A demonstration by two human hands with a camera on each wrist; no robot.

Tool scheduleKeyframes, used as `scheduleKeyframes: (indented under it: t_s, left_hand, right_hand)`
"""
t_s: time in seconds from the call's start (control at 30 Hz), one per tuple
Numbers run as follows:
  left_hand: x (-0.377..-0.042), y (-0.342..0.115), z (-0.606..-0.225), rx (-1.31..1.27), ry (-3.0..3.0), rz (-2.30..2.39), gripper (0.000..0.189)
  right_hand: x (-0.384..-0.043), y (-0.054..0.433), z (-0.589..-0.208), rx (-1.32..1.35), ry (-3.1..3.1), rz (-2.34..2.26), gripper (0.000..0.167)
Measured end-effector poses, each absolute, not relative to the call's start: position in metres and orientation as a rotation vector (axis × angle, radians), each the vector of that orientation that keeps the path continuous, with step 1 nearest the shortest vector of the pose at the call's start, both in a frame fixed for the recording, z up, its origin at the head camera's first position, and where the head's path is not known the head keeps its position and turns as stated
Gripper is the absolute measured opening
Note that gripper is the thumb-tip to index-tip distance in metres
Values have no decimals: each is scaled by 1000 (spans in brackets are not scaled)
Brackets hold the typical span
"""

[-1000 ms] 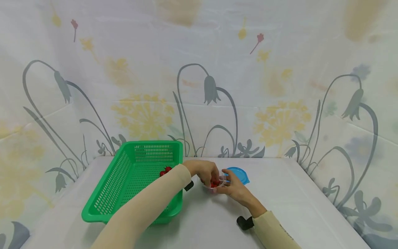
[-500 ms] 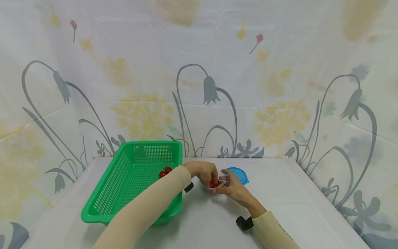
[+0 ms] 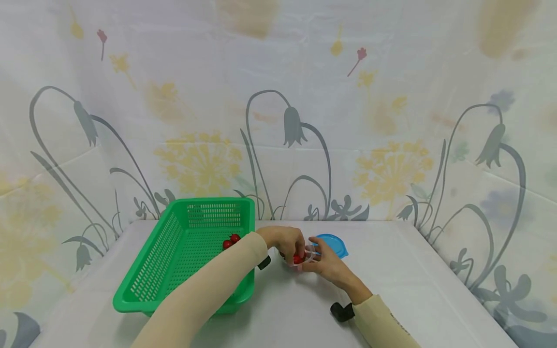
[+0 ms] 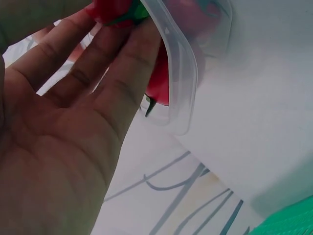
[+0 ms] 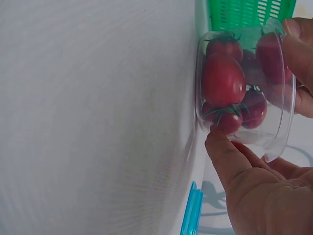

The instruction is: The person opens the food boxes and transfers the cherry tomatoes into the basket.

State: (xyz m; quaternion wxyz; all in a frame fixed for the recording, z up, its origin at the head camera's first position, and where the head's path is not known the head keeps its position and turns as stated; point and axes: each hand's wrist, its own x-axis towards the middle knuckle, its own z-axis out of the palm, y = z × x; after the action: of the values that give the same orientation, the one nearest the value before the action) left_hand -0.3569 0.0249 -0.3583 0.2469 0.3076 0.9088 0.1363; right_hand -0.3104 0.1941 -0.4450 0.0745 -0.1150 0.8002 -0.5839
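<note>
A clear plastic container (image 5: pixel 268 143) stands on the white table, with several red cherry tomatoes (image 5: pixel 223 81) inside. My left hand (image 3: pixel 288 241) reaches into it from above. Its thumb and fingers pinch a cherry tomato (image 4: pixel 110 11) with a green top, beside the container's rim (image 4: pixel 183 98). From the right, my right hand (image 3: pixel 329 265) holds the container, thumb on the near side and fingers on the far side. In the head view the left hand hides much of the container's contents.
A green perforated basket (image 3: pixel 150 304) stands to the left, with cherry tomatoes (image 3: pixel 227 244) near its right side, partly behind the left sleeve. A blue lid (image 3: pixel 334 244) lies just behind the right hand. A patterned cloth (image 3: pixel 278 164) hangs at the table's back edge.
Left fingers shift slightly among the tomatoes inside the container. The right hand, the basket and the lid stay in place.
</note>
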Motion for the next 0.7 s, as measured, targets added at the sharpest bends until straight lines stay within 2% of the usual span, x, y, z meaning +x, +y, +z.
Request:
scheduleKeyframes:
  t_s: [0.37,0.7]
  left_hand:
    - [-358,19,-352,853,2451,499,23]
    - [-352,6,-329,968,2491,605,22]
  right_hand:
    - [-311,193,-445,-312,2413,-1741,94]
    - [-309,192,-444,-305,2407,-1746,93]
